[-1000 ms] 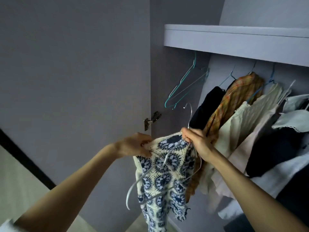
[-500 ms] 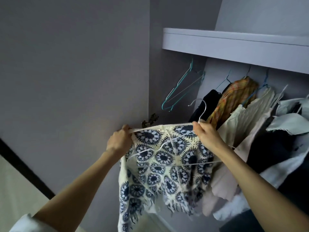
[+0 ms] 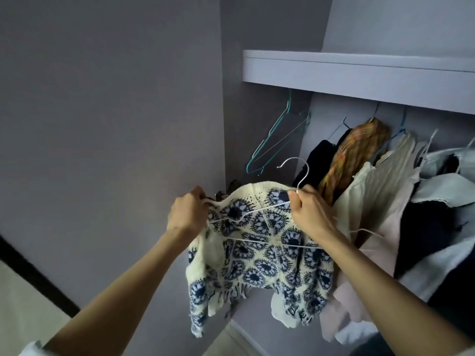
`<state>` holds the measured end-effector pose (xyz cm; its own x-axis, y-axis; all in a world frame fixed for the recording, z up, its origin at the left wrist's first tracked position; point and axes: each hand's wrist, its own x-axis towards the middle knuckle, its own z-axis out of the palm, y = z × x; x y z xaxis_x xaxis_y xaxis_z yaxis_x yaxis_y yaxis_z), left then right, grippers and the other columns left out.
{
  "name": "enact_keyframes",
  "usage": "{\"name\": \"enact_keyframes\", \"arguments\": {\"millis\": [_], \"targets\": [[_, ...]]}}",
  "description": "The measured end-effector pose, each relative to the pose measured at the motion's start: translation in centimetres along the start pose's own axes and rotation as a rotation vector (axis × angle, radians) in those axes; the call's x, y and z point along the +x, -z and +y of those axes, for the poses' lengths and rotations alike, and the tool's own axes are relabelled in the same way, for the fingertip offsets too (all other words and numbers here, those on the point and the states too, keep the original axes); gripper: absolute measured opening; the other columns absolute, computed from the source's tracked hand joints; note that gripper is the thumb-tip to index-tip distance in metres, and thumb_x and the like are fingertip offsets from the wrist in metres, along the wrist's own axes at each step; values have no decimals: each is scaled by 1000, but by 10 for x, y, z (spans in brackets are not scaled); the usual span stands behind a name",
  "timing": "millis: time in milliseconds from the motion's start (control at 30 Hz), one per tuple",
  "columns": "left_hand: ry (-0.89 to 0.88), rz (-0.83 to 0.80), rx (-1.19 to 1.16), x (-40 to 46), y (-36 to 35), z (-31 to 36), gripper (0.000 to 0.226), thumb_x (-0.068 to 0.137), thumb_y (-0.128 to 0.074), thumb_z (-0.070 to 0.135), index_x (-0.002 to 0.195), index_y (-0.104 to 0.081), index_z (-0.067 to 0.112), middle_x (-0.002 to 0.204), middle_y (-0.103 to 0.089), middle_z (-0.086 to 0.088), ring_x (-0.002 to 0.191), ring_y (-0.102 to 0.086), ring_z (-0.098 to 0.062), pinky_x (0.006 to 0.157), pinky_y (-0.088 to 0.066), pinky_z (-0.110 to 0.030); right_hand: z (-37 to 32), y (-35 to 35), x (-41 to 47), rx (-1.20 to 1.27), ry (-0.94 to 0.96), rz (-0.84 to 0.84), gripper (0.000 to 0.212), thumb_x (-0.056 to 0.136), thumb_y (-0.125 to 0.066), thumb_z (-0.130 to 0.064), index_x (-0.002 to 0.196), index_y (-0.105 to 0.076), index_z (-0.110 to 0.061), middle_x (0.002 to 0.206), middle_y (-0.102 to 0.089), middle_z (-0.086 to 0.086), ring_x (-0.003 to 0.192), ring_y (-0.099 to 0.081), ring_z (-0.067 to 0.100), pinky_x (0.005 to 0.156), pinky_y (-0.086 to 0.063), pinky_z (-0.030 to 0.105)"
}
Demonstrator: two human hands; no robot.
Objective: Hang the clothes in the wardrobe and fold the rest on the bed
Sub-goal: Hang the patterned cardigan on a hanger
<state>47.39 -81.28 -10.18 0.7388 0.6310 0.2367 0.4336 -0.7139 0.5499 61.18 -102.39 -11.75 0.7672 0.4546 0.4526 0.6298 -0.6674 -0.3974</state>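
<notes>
Below the wardrobe shelf [image 3: 359, 73], the left hand [image 3: 186, 214] pinches the soft, light crochet top [image 3: 262, 258] while the right hand [image 3: 311, 214] grips its white hanger [image 3: 295, 176] (likely stretchy, best held at the shoulders).

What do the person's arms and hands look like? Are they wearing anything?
Both forearms are bare, with no watch, bracelet or rings showing. The left hand and right hand wear no gloves. A bit of white sleeve shows at the left arm's bottom edge; another pale bit shows at the right corner.
</notes>
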Motion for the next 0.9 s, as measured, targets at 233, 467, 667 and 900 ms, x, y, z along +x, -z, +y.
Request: {"name": "enact_keyframes", "arguments": {"millis": [233, 467, 667, 900], "targets": [[-91, -173, -299, -14, -18, 38, 27, 85, -50, 5, 71, -63, 24, 72, -66, 2, 53, -58, -11, 51, -45, -16, -20, -11, -3, 26, 38, 24, 36, 99, -40, -28, 98, -68, -5, 96, -56, 12, 86, -57, 32, 68, -44, 34], [-324, -219, 227, -15, -30, 25, 33, 89, -51, 40, 121, -55, 33, 119, -44, -4, 112, -38, -28, 95, -36, -36, -16, -10, 0, 204, -66, -69, 39, 99, -40, -25, 75, -64, -6, 86, -52, 6, 82, -58, 31, 78, -46, 38], [-427, -364, 124, -8, -20, 20, 26, 96, -47, 33, 118, -53, 21, 117, -51, -3, 101, -58, -30, 82, -47, -41, -5, -3, -3, 469, -17, -242, 36, 100, -41, -27, 83, -64, -5, 78, -46, -3, 66, -47, 1, 68, -33, 19], [-499, -351, 300, -10, 4, -2, 29, 99, -38, 36, 125, -45, 25, 120, -50, -3, 93, -61, -33, 77, -50, -40, 34, -1, -17, 370, 28, -328, 12, 94, -49, -8, 91, -49, -20, 83, -46, -13, 70, -48, -5, 69, -34, 21]]}}
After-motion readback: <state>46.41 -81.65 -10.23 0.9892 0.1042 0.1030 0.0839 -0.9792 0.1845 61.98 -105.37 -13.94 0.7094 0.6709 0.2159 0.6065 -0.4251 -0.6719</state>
